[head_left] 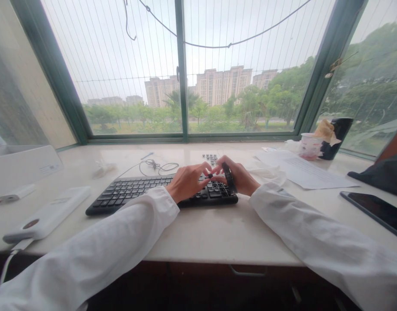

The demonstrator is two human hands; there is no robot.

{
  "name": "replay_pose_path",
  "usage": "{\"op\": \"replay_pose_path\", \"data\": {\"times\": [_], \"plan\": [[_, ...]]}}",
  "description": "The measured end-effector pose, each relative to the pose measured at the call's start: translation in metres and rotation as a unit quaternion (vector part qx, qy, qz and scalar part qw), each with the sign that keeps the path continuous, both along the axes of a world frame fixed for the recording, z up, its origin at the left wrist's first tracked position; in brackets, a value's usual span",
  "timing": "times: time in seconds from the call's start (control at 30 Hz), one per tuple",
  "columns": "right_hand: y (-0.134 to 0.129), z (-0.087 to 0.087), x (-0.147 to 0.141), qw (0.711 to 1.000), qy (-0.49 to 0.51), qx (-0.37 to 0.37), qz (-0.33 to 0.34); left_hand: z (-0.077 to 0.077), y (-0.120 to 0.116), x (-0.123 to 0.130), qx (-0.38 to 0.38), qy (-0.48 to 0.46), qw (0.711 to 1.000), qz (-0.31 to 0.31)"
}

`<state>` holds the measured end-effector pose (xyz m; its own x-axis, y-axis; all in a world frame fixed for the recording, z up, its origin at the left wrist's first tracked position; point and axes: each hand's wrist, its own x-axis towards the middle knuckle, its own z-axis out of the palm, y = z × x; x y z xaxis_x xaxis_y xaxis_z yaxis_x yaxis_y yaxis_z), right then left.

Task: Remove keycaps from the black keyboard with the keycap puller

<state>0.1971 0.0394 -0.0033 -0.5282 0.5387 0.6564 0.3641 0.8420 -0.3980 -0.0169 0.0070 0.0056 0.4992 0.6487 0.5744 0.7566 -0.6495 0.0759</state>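
Both hands work over the middle of a black keyboard (121,195), close together and almost touching. The left hand (185,183) has its fingers curled inward, pinching a small black piece (210,176) at the fingertips, just above the keys. The right hand (240,176) is clenched around a dark slim object (230,178) standing tilted against the palm (what it is stays unclear), and its fingertips reach toward the same small piece.

Behind the keyboard lie a tangled thin black cable (159,166) and a short block of dark keys (211,159). A white power bank (46,214) sits to the left, its small label (61,201) unreadable, as is the sticker on a white box (49,169) beyond it. To the right lies a printed paper sheet (310,172), its lines too small to read; no brand can be made out anywhere. A black tablet or phone (376,211) lies near the right edge. The keyboard stands well back from the counter's (192,237) front edge, with a wide band of pale stone between, and the white sleeves (88,255) rest across it.
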Motion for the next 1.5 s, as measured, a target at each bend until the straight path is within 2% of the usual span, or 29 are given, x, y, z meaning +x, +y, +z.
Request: {"op": "replay_pose_path", "data": {"times": [0.27,0.47,0.57,0.8,0.97,1.23,1.5], "plan": [[0.007,0.001,0.007,0.999,-0.035,0.003,-0.003,0.001,-0.002,0.002,-0.003,0.007,1.000,0.003],[0.027,-0.003,0.019,0.997,-0.005,-0.014,-0.072,0.007,-0.001,-0.004,0.008,0.069,0.992,0.104],[0.046,-0.003,0.020,0.993,-0.005,-0.035,-0.112,0.008,-0.002,-0.006,0.005,0.097,0.987,0.128],[0.108,0.016,0.001,0.982,-0.088,-0.081,-0.149,0.012,-0.002,-0.009,-0.020,0.114,0.981,0.153],[0.141,0.028,-0.018,0.967,-0.161,-0.085,-0.179,0.014,0.003,-0.016,-0.026,0.128,0.974,0.185],[0.168,0.027,-0.038,0.946,-0.238,-0.082,-0.205,0.014,0.002,-0.014,-0.006,0.129,0.976,0.173],[0.182,0.017,-0.041,0.926,-0.290,-0.051,-0.236,0.015,0.001,-0.014,-0.016,0.123,0.977,0.174]]}}
